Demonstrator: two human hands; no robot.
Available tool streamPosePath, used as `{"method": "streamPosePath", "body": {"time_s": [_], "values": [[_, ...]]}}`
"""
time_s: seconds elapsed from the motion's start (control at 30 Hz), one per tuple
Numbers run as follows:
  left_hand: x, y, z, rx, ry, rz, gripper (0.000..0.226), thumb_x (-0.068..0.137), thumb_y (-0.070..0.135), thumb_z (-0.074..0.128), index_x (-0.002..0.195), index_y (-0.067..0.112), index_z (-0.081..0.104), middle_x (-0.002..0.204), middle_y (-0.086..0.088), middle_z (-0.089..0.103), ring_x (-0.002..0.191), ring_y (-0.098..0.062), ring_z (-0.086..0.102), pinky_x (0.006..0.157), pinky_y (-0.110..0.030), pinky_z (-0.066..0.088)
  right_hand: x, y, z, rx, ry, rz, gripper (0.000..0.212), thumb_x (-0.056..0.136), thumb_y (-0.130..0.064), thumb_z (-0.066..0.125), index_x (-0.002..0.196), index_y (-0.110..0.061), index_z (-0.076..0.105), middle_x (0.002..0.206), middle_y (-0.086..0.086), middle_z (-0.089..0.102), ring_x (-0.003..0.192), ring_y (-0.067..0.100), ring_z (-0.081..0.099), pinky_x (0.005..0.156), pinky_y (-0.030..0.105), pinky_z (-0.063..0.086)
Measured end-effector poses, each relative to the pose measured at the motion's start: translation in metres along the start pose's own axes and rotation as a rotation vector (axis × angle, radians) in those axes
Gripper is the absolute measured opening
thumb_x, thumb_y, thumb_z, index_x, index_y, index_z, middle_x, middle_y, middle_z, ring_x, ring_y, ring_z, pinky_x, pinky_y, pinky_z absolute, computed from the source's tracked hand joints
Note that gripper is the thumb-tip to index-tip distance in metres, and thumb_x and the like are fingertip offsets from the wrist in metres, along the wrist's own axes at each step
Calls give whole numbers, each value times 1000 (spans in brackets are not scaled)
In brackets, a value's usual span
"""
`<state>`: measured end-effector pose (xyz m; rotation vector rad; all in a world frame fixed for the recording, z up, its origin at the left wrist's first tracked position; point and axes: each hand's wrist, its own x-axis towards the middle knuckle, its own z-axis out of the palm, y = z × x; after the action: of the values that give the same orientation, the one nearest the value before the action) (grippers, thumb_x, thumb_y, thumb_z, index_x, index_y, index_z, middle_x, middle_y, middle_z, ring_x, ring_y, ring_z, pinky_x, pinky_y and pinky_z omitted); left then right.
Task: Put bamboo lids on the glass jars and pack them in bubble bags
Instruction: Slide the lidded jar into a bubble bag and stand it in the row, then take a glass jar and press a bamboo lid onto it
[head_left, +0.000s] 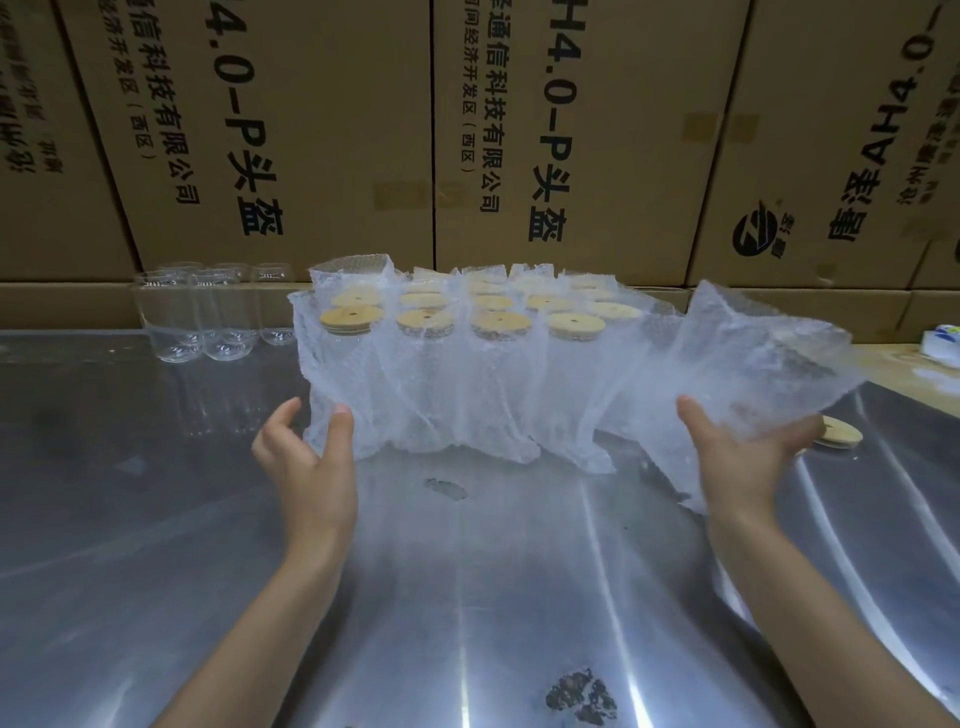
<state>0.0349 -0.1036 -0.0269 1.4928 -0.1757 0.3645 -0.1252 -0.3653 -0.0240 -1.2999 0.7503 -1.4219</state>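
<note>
Bubble bags (467, 384) stand in rows across the middle of a shiny metal table (467, 597), each wrapped around a glass jar topped with a round bamboo lid (345, 318). The block of packed jars runs left to right, straight ahead of the person and just beyond both hands. The left hand (306, 452) is at the block's near left corner, fingers loosely spread, thumb and fingertips touching the outermost bag rather than clamping it. The right hand (748, 452) is raised at the right end with its palm up and fingers mostly straight, supporting a loose, crumpled bubble bag (753, 358) that drapes over it (whether this one holds a jar cannot be told through the plastic). Behind the left hand, at the far left edge, several bare glass jars (208, 312) stand without lids, closer to the left hand than to the right. One spare bamboo lid (839, 435) lies flat on the table just beyond the right hand, partly hidden by the loose bag. Printed cardboard cartons (322, 130) form a wall behind everything. Judging by this, the unlidded jars remain to be done.
</note>
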Motion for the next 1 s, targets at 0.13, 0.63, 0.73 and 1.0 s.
{"method": "streamPosePath", "body": {"time_s": [0.13, 0.63, 0.73, 1.0], "values": [[5, -19, 1, 220, -49, -76, 72, 86, 19, 67, 145, 6, 27, 151, -13, 17, 140, -25, 25, 114, -37, 25, 5, 19, 10, -166, -26, -54, 103, 75, -21, 81, 148, -18, 8, 123, -4, 34, 110, 11, 38, 93, 26, 34], [37, -35, 18, 206, -181, -151, 97, 74, 28, 74, 152, 18, 16, 153, -2, 33, 137, -22, 36, 108, -41, 33, 27, 46, 56, -324, -189, -139, 96, 71, -33, 81, 139, -35, 14, 124, -3, 46, 112, 18, 47, 89, 42, 45], [38, -34, 19, 275, -252, -159, 96, 58, 44, 62, 146, 25, 30, 148, 4, 40, 133, -22, 43, 106, -48, 39, 33, 48, 56, -344, -226, -142, 97, 71, -34, 81, 138, -38, 12, 126, -2, 46, 115, 19, 47, 88, 41, 44], [39, -36, 19, 276, -288, -151, 97, 56, 45, 63, 146, 26, 32, 149, 5, 39, 133, -19, 42, 106, -51, 38, 45, 53, 55, -359, -307, -162, 95, 73, -32, 81, 134, -43, 9, 139, 3, 42, 124, 21, 46, 91, 35, 41]]}}
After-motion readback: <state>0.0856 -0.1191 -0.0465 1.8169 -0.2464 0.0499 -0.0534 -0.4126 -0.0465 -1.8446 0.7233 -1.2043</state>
